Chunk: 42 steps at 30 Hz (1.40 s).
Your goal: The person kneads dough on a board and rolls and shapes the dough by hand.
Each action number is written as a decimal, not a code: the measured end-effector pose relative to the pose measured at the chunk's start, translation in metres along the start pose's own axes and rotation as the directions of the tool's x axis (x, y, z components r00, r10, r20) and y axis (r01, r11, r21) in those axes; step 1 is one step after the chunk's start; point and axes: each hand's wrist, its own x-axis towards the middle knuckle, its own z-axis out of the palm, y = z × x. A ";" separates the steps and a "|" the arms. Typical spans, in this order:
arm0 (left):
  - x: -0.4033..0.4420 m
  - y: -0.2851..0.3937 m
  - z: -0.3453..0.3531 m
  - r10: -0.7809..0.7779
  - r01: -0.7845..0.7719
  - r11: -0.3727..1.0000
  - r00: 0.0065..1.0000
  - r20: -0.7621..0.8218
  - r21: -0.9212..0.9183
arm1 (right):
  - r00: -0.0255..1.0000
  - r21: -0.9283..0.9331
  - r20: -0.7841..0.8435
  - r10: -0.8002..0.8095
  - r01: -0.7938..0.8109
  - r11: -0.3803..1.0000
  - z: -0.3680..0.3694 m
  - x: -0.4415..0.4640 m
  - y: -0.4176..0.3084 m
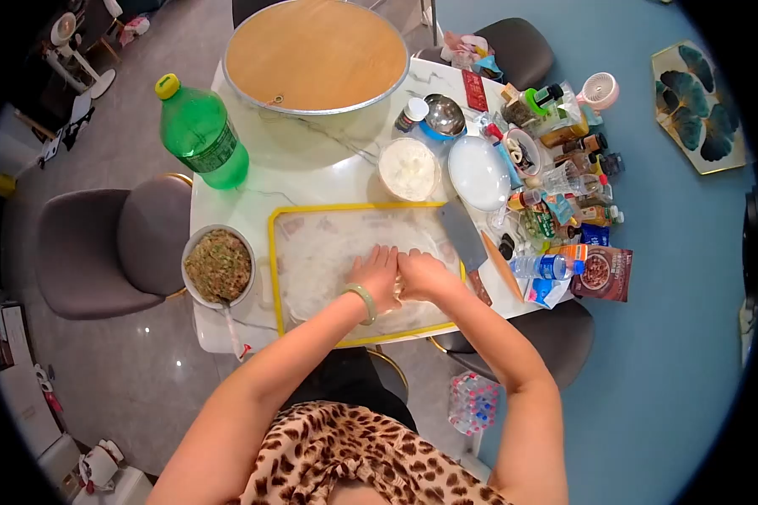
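Observation:
A floured, translucent board with a yellow rim (274, 278) lies on the white marble table. Over its right half my left hand (376, 276), with a pale green bangle at the wrist, meets my right hand (421, 274). Both hands are closed around a piece of pale dough (397, 290), mostly hidden by the fingers. A bowl of minced filling (218, 265) with a spoon in it stands left of the board. Behind the board is a bowl of white flour (408, 169). A grey blade-like scraper (461, 236) lies across the board's upper right corner.
A large round tray (318, 55) covers the table's far side. A green bottle (202, 135) stands at the far left. An oval white plate (479, 173), a metal bowl (444, 115) and many bottles and packets crowd the right side. Chairs surround the table.

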 end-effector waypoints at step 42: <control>0.035 -0.050 -0.085 -0.015 -0.302 0.814 0.844 0.536 0.496 | 0.969 0.820 -0.152 0.196 0.234 -0.522 0.003 -0.064 0.012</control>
